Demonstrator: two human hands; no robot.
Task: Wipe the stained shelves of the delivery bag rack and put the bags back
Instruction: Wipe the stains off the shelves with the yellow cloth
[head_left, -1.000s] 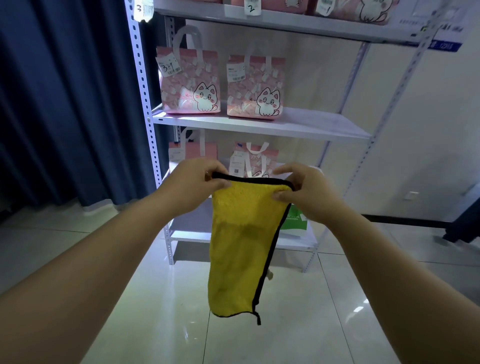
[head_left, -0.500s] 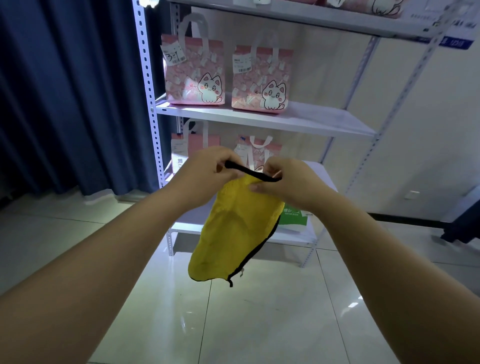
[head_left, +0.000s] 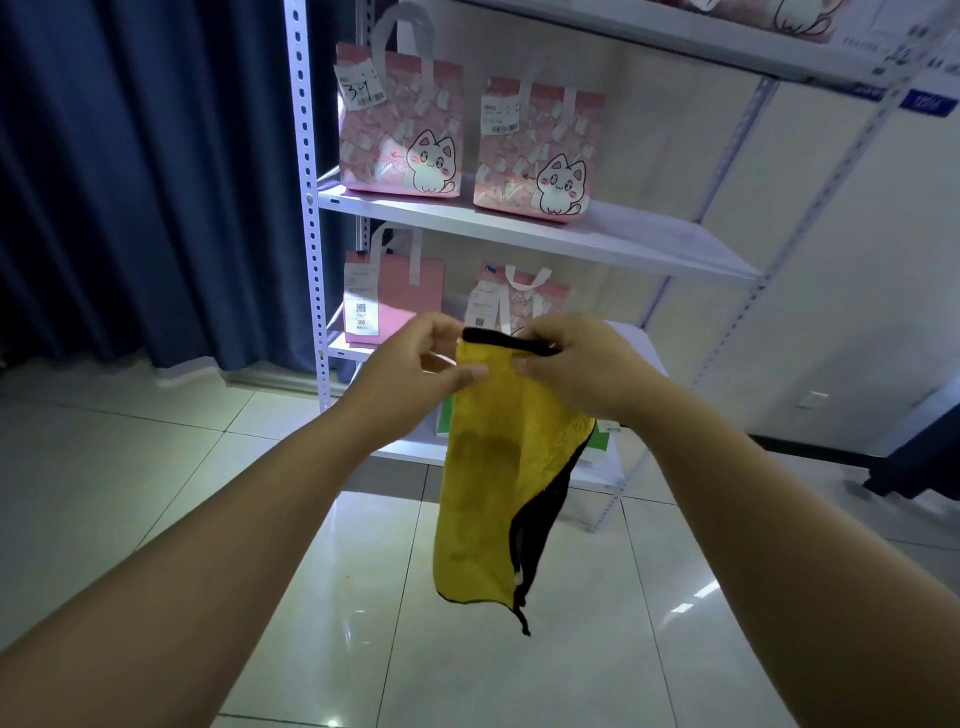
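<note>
Pinching the black-trimmed top edge of a yellow microfibre cloth (head_left: 493, 467), the left hand (head_left: 415, 371) and right hand (head_left: 582, 369) are holding it hanging before the rack (head_left: 306, 208), hiding part of a lower pink cat-print bag (head_left: 514, 301); bag labels are unreadable.

Dim, bluish light; glare streaks the glossy floor tiles (head_left: 696, 592), edges bowed by wide-angle distortion.

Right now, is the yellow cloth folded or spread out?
Folded, loosely: the yellow cloth hangs doubled and narrow from both hands, left hand and right hand.
</note>
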